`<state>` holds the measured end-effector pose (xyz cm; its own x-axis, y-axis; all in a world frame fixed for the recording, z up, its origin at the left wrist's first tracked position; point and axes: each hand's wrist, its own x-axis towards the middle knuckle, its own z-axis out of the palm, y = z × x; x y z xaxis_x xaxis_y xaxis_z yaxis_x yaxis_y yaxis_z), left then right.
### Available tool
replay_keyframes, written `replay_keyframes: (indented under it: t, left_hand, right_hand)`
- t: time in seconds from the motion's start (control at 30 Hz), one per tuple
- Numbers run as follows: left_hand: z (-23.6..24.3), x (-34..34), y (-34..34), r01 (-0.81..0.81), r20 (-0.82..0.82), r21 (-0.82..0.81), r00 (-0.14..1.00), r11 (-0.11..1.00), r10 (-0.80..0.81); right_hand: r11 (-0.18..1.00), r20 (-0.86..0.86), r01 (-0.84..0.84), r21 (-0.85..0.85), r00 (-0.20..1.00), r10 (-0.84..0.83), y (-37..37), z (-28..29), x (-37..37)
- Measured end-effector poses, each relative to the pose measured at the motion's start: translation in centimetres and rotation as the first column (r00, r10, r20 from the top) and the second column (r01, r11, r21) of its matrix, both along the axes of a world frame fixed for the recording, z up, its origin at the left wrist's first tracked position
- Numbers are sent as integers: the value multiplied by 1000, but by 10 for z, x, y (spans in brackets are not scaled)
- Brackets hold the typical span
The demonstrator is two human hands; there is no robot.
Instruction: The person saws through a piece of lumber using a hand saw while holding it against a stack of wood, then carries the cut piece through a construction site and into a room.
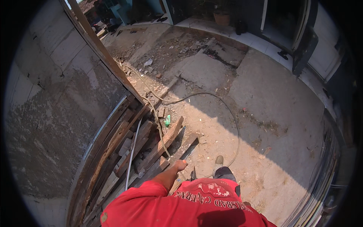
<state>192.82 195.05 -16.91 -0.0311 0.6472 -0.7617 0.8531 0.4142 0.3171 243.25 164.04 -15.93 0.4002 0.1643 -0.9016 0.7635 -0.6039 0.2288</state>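
My left hand [180,165] reaches out from a red sleeve, low in the middle of the view, beside the ends of the stacked timber. Its fingers look curled closed; whatever they may hold is too small or hidden to make out. Just right of it, a dark pointed shape [193,174] shows above my red shirt [177,206]. Rough wooden beams [168,138] lie in a pile to the left of the hand. A tan hose [160,134] runs across the beams close by. My right hand is out of sight, with my shirt filling the lower edge.
The hose loop [227,104] lies on the concrete ground ahead, near my shoe [219,160]. A white pipe [133,155] lies along the timber, below a slanting wooden post [106,55] and a rough wall [64,113]. Long thin strips [321,185] are stacked far right, below an open door [306,49].
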Motion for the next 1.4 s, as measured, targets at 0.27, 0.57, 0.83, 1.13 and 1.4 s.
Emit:
replay_keyframes:
  t: [0.27,0.57,0.83,1.13,1.4]
  left_hand:
    - [35,-35,122,-97,-206,81,972,992,112]
    - [17,17,382,-347,-64,66,934,935,351]
    - [62,-66,626,-574,63,175,818,800,572]
    - [114,-156,788,-818,264,321,562,478,784]
    - [96,-279,907,-941,312,295,257,164,914]
  right_hand:
    - [913,150,-346,216,936,319,453,39,88]
    - [735,229,-290,613,956,185,759,34,80]
    - [805,20,-257,535,956,292,966,96,-50]
    - [695,-7,-637,334,735,678,1245,66,-155]
    - [513,-72,-807,290,517,853,1490,2,-315]
